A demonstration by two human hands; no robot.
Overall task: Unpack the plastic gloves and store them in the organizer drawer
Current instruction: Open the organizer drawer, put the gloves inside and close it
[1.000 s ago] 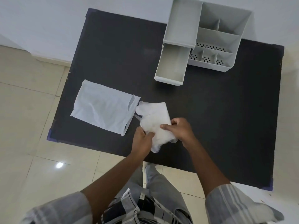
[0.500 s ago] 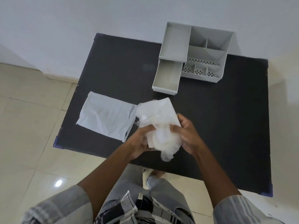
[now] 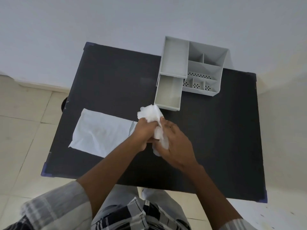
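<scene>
A crumpled bundle of translucent white plastic gloves (image 3: 150,114) is held above the black table (image 3: 216,138). My left hand (image 3: 144,135) grips the bundle from the left and my right hand (image 3: 174,145) holds its lower end from the right. The bundle's top sits just in front of the pulled-out drawer (image 3: 168,93) of the grey organizer (image 3: 206,67); the drawer looks empty. The flat white packaging bag (image 3: 99,131) lies on the table to the left of my hands.
The organizer stands at the table's back edge against a pale wall, with several open compartments. The table's edges drop to a tiled floor on the left and near sides. My legs and checked shirt show below.
Both hands have lifted the glove bundle and carried it away from me toward the open drawer, squeezing it narrower. The bag stays where it lay.
</scene>
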